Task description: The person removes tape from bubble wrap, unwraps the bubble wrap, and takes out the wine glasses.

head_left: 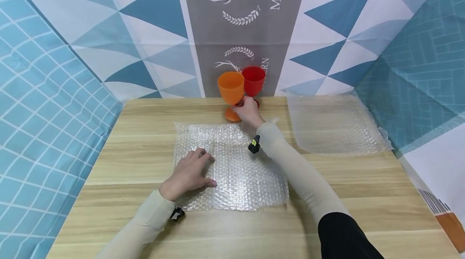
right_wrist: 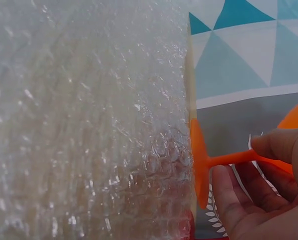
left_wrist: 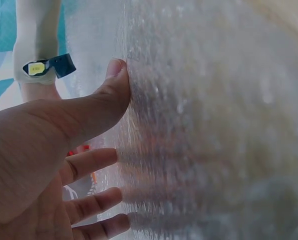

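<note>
An orange plastic goblet [head_left: 231, 88] stands upright near the table's back edge. My right hand [head_left: 250, 112] holds it by the stem, thumb on one side and fingers on the other; the right wrist view shows its round foot [right_wrist: 200, 165] at the bubble wrap's level. Behind it and to the right is a red goblet [head_left: 253, 81], partly hidden by the hand. A sheet of bubble wrap [head_left: 236, 174] lies flat at the middle of the table. On its left part rests my left hand [head_left: 190, 171], fingertips touching the plastic with the fingers spread and slightly bent, gripping nothing.
Another piece of bubble wrap [head_left: 336, 125] lies at the back right of the wooden table [head_left: 138, 150]. Patterned cloth [head_left: 152, 20] rises behind the table, and blue cloth [head_left: 40, 101] hangs along the left side.
</note>
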Demonstrator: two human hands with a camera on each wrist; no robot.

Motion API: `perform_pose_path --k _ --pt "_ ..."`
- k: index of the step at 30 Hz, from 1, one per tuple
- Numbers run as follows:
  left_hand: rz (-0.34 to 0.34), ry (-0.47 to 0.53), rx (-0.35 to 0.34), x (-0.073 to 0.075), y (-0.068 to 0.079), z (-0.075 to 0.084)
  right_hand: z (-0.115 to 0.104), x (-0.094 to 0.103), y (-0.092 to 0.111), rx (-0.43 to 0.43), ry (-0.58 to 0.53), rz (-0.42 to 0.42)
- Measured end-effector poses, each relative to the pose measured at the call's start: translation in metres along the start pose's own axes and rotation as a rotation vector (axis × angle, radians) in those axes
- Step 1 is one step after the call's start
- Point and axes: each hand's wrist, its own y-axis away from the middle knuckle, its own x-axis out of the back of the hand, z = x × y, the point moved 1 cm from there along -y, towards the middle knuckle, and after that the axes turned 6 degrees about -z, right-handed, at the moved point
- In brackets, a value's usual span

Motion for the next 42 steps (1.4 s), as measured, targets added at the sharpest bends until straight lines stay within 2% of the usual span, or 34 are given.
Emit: perform_pose_path --k 7,17,24,32,42 --pt "-0.009 -0.012 0.005 0.001 -0.001 -0.002 -0.003 -0.001 -0.006 0.005 0.003 0.012" --pt "-0.016 -0.011 0.005 0.000 0.000 -0.001 -0.001 -0.009 -0.016 -0.062 0.022 0.040" --pt "-0.009 -0.010 0.007 0.000 0.000 -0.002 0.002 -0.012 -0.023 -0.032 0.053 0.041" --pt "-0.011 0.013 0.013 -0.001 0.002 0.000 0.009 -0.015 -0.028 -0.045 0.062 0.050" --pt "-0.014 0.009 0.012 0.000 0.002 0.000 0.018 -0.015 -0.034 -0.040 0.087 0.109"
